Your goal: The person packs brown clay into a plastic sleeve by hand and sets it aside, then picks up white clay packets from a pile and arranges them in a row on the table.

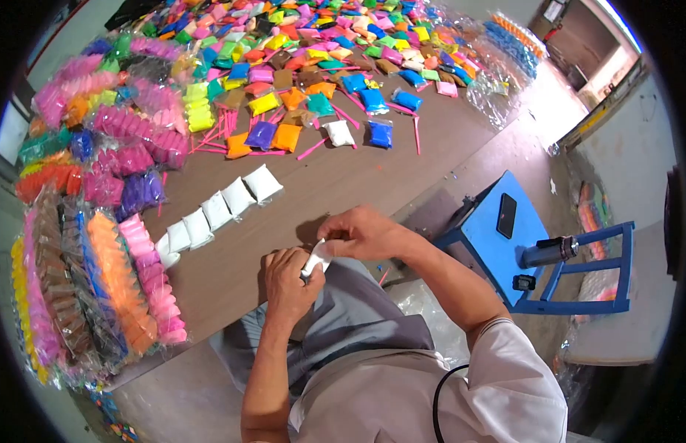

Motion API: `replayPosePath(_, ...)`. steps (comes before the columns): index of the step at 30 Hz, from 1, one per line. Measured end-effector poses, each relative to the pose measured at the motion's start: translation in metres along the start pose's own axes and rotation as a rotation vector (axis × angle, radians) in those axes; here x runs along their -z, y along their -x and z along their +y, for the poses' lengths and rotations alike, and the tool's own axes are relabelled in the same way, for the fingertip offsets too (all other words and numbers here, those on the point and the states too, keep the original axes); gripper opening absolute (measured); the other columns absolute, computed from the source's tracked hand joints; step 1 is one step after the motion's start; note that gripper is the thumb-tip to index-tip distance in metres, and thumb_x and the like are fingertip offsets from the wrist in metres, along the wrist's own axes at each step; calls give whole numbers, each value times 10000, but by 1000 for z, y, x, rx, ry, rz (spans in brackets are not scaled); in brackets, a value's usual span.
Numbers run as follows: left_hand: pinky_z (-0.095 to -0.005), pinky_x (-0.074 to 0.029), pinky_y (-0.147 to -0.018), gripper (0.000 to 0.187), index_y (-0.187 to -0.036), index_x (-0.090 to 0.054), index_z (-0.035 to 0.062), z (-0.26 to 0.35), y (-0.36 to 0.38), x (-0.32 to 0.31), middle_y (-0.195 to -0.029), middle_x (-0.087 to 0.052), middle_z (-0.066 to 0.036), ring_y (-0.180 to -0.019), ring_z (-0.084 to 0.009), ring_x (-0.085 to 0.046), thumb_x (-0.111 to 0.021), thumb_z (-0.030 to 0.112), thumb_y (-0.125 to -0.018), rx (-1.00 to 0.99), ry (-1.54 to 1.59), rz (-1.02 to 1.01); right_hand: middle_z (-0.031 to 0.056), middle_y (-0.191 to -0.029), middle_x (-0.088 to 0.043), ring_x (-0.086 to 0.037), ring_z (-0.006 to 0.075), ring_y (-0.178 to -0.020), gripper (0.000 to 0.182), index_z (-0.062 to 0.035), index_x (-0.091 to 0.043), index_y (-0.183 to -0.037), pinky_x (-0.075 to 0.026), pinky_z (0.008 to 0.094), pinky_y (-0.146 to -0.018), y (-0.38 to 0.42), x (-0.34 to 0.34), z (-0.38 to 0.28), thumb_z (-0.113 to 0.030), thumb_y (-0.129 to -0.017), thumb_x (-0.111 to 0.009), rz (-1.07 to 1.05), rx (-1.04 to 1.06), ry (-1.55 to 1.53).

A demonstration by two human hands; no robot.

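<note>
Near the table's front edge, above my lap, my left hand is closed round a small white packet. My right hand pinches the upper end of that same packet, its fingers bent. Part of the packet is hidden by my fingers. On the brown table to the left, a slanting row of several white packets lies side by side. Beyond them are single coloured packets, among them a purple one, a white one and a blue one, with pink sticks around them.
A large heap of coloured packets covers the far table. Bagged rows of coloured packets line the left side. At right, a blue stool bears a black phone and a metal flask, beside a blue frame.
</note>
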State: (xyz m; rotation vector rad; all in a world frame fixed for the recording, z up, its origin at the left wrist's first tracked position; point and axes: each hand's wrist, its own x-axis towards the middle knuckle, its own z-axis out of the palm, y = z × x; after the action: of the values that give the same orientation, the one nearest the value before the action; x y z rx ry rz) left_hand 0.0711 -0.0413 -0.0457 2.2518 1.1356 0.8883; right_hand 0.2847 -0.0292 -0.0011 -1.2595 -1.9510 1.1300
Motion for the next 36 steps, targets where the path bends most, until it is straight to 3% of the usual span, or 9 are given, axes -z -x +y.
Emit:
replayPosePath(3, -435, -397, -832, 180, -859, -596, 25, -1, 0, -1, -864, -623, -125, -860, -335, -561, -664, 178, -789, -5, 2, 2, 100, -728, -647, -605, 180, -652, 177, 1, -668, -988, -493, 320, -637, -9, -3, 4, -126, -866, -649, -38, 24, 299)
replayPosePath(6, -434, -397, -833, 175, -856, -594, 23, -1, 1, 1, -857, -618, -126, -859, -337, -561, -658, 175, -796, 1, 9, -3, 122, -730, -652, -601, 254, -626, 195, -14, -675, -1006, -493, 350, -628, -5, 3, 14, -110, -836, -667, 200, -107, 302)
replayPosePath(10, -438, -389, -830, 161, -835, -583, 26, 0, 0, 3, -851, -613, -127, -856, -332, -559, -647, 172, -813, 21, 26, -9, 158, -790, -653, -601, 297, -669, 199, -8, -673, -1012, -494, 380, -653, 14, 4, 16, -104, -838, -663, 211, -96, 82)
replayPosePath(12, -440, -389, -832, 158, -835, -582, 23, -1, -1, 3, -849, -611, -131, -859, -333, -558, -636, 171, -823, 19, 25, -17, 166, -855, -643, -611, 292, -738, 199, -1, -667, -1019, -491, 394, -688, 15, -11, 23, -93, -844, -647, 153, 177, 42)
replayPosePath(16, -445, -388, -840, 162, -830, -578, 18, -1, -1, 3, -838, -606, -132, -859, -334, -556, -607, 177, -847, 32, 25, -32, 176, -874, -644, -638, 330, -799, 220, 19, -662, -992, -508, 409, -737, 10, -20, 25, -125, -826, -665, 126, 140, 179)
replayPosePath(19, -443, -387, -835, 173, -827, -572, 16, -2, -1, 2, -835, -602, -133, -853, -336, -552, -594, 184, -860, 31, 56, -22, 179, -877, -644, -638, 327, -809, 196, 14, -659, -964, -504, 406, -741, 14, -14, 25, -126, -828, -652, 142, 80, -10)
replayPosePath(26, -445, -385, -816, 193, -835, -567, 13, -1, -1, 4, -840, -599, -141, -843, -343, -548, -581, 199, -881, 13, 13, -49, 152, -891, -633, -613, 257, -777, 189, -4, -660, -1024, -486, 355, -719, 13, -22, 26, -113, -870, -643, 123, 129, 129)
replayPosePath(29, -447, -385, -819, 201, -836, -568, 11, -1, -2, 5, -841, -600, -143, -846, -344, -550, -576, 205, -887, 41, 12, -71, 149, -878, -635, -601, 241, -768, 200, -10, -664, -1043, -486, 346, -724, 10, -19, 25, -135, -888, -648, 162, -17, -41)
replayPosePath(36, -447, -390, -833, 210, -869, -589, 3, -3, -1, 4, -872, -617, -150, -875, -346, -562, -575, 211, -891, 9, 27, -65, 81, -782, -615, -556, 154, -735, 219, 7, -621, -938, -478, 317, -691, 2, -30, 35, -211, -941, -635, 167, 55, -121)
